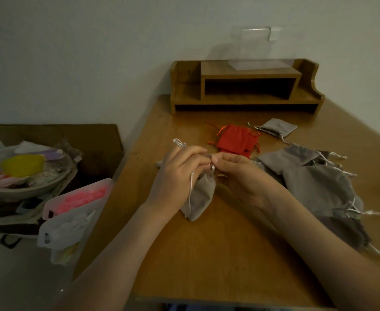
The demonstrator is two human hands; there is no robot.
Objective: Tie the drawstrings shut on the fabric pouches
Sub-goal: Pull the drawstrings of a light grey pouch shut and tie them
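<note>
Pinching at the gathered neck of a grey pouch (199, 195), both hands meet over the middle of the tabletop (207, 261). Left hand (175, 176): fingers curled, gripping the white drawstring (190, 189) at the pouch mouth. One knotted loop of cord sticks up past the knuckles, and another length trails down over the pouch's left side. Right hand (238, 173): thumb and forefinger closed on the cord at the same spot, fingertips touching those of the left. Whether a knot is formed between them cannot be told. The pouch body hangs toward the near edge, its bottom corner resting on the wood.

Red pouches (233, 140) sit in a small heap just beyond the hands, with shiny red cords loose around them. A single flat grey pouch (277, 127) lies farther back to the right. A pile of grey pouches (317, 178) is spread along the right side, white cord ends sticking out.

A wooden organiser (247, 86) stands at the back against the wall.

Off the tabletop's left edge: a cardboard box (90, 142), a bowl (16, 191) of mixed bits including something yellow, and a translucent tray (79, 196) of pink pieces.
</note>
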